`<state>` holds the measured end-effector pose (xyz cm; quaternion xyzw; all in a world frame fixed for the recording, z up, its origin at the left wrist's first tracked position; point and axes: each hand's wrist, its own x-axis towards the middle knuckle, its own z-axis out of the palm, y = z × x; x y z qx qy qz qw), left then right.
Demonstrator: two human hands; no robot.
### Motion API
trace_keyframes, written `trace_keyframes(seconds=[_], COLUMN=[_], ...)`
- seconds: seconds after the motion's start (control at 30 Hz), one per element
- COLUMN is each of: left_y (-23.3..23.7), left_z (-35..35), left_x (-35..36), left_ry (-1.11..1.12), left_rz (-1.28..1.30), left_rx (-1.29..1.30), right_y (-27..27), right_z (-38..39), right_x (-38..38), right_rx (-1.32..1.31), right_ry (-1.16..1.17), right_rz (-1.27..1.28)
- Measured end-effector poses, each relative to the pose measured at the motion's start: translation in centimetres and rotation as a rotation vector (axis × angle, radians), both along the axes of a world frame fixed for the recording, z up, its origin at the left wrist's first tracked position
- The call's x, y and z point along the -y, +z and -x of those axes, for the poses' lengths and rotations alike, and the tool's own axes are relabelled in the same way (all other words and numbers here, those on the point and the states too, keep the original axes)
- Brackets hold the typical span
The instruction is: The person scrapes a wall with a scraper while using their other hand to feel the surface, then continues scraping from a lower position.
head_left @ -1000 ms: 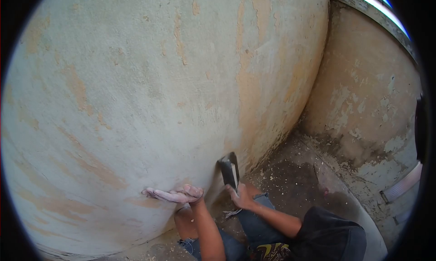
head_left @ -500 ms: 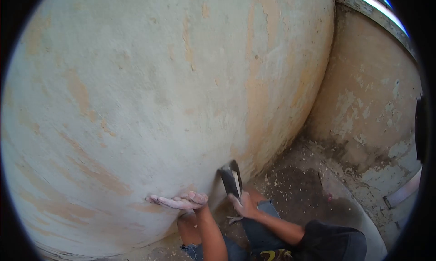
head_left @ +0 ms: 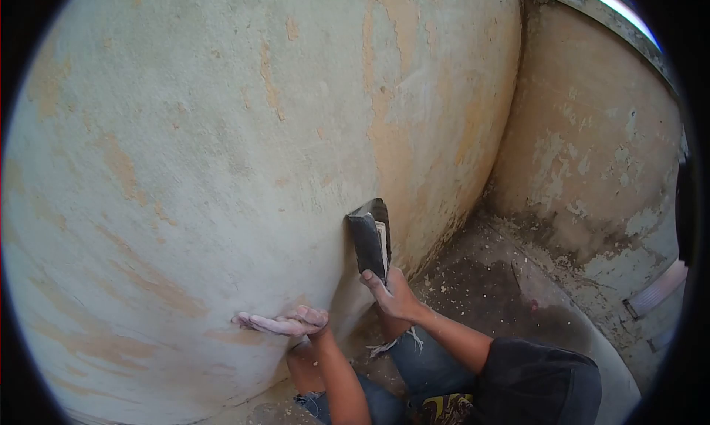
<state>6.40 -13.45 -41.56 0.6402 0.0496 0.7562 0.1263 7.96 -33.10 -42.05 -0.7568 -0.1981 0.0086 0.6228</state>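
Note:
My right hand [head_left: 393, 295] grips the lower end of a sanding block [head_left: 369, 245], a dark sheet of sandpaper folded around a pale core. The block's upper end is against the patchy wall [head_left: 244, 166], casting a shadow beneath it. To the left, my left hand [head_left: 285, 322] is held out low beside the wall with its fingers stretched and the palm turned up. White dust coats its fingers, and nothing lies in it.
The pale paint on the wall has peeled off in tan patches. A second stained wall [head_left: 584, 137] meets it at the right corner. Dusty floor [head_left: 473, 299] with pale flakes runs along the base. My knees [head_left: 429, 362], in torn denim, are close to the wall.
My right hand has moved the sanding block upward along the wall. My left hand keeps nearly the same pose. The view has shifted slightly to the right.

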Motion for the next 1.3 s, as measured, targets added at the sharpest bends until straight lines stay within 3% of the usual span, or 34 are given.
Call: trace_keyframes(seconds=[0.1, 0.17, 0.23, 0.3, 0.37, 0.53, 0.7, 0.77, 0.87, 0.97, 1.03, 1.1, 1.2, 1.3], left_y=[0.2, 0.3, 0.1, -0.5, 0.0, 0.0, -0.4, -0.5, -0.1, 0.8, 1.4, 0.1, 0.6, 0.3], left_z=[0.0, -0.7, -0.5, 0.5, 0.1, -0.1, 0.4, 0.9, 0.3, 0.2, 0.9, 0.4, 0.8, -0.2], left_x=[0.0, 0.0, 0.3, 0.5, 0.1, 0.4, 0.9, 1.3, 1.0, 1.3, 1.3, 0.3, 1.0, 0.4], left_ry=[-0.005, 0.002, -0.005, 0.012, 0.037, 0.022, 0.046, 0.032, 0.018, 0.042, 0.055, 0.044, 0.048, 0.019], left_rz=[-0.002, 0.016, 0.046, 0.049, 0.038, 0.069, 0.125, 0.18, 0.105, 0.111, 0.089, 0.008, 0.093, 0.096], left_rx=[0.03, 0.063, 0.063, 0.007, 0.012, 0.041, -0.029, -0.063, -0.021, -0.002, -0.023, 0.023, -0.012, 0.022], right_y=[-2.3, -3.8, -0.8, 3.3, 5.3, -1.9, 4.6, 6.1, 0.9, 1.4, 4.3, 8.7, 5.7, 3.0], right_z=[1.2, 2.9, 2.4, 0.5, -0.2, 2.8, 0.1, -1.0, 1.0, 0.5, 0.5, -1.5, -2.3, 1.0], right_x=[0.3, 0.1, 0.1, 0.5, -0.1, 0.3, 0.7, 0.3, 0.3, 0.7, 1.2, 0.8, 1.1, 0.9], right_rx=[0.039, 0.059, 0.129, 0.014, 0.08, -0.012, 0.038, 0.011, 0.081, 0.1, 0.023, -0.021, 0.064, 0.138], right_ry=[-0.04, -0.11, -0.164, -0.083, -0.079, -0.073, -0.044, 0.001, -0.022, -0.022, -0.038, 0.006, -0.041, -0.072], right_rz=[0.046, -0.107, -0.119, 0.033, -0.066, -0.115, -0.054, -0.139, -0.15, -0.111, -0.061, -0.173, -0.072, -0.134])
